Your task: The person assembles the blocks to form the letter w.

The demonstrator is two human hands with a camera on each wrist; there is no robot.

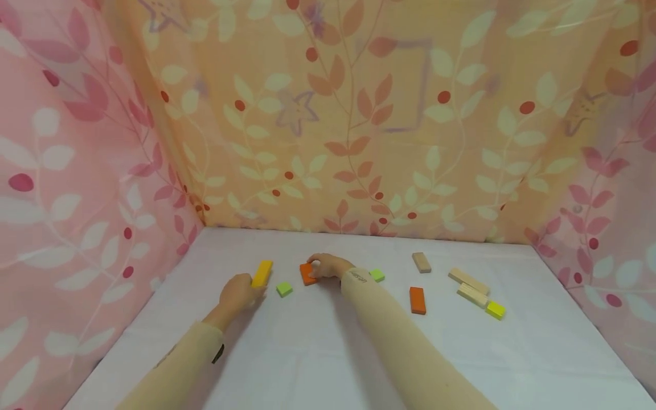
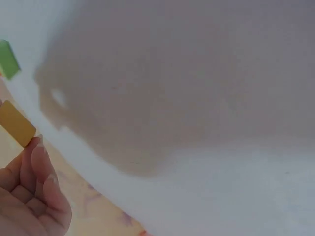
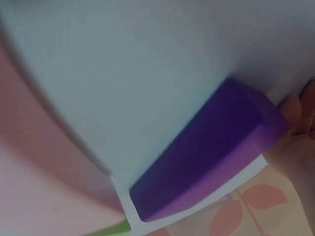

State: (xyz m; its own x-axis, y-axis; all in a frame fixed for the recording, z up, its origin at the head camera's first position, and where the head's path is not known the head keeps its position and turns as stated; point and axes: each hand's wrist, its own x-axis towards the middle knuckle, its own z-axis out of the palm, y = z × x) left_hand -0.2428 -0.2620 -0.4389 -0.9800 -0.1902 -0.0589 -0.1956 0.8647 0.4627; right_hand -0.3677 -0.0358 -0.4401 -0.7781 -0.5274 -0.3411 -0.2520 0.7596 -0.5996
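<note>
The left hand (image 1: 240,294) pinches the near end of a yellow rectangular block (image 1: 263,272); its fingers are curled in the left wrist view. At 3 o'clock from it, the right hand (image 1: 330,266) grips an orange rectangular block (image 1: 306,274) between curved fingers and thumb. A small green block (image 1: 284,289) lies at 8 o'clock from that held orange piece, between the hands on the white-covered surface (image 1: 302,353). Writing shows on the right cuff (image 1: 356,285): small dark lettering, turned and too blurred to read surely. The left sleeve (image 1: 176,364) carries a dark mark, likewise illegible. Around a second orange block (image 1: 417,300), another green block (image 1: 376,275) sits at 10 o'clock, a short wooden block (image 1: 421,262) at 12, and two wooden planks (image 1: 472,295) side by side towards 3, with a bright yellow block (image 1: 495,310) at the nearer plank's 4 o'clock end. In the right wrist view, a purple block (image 3: 202,152) lies near 4 o'clock, beside the hand; contact is unclear.
</note>
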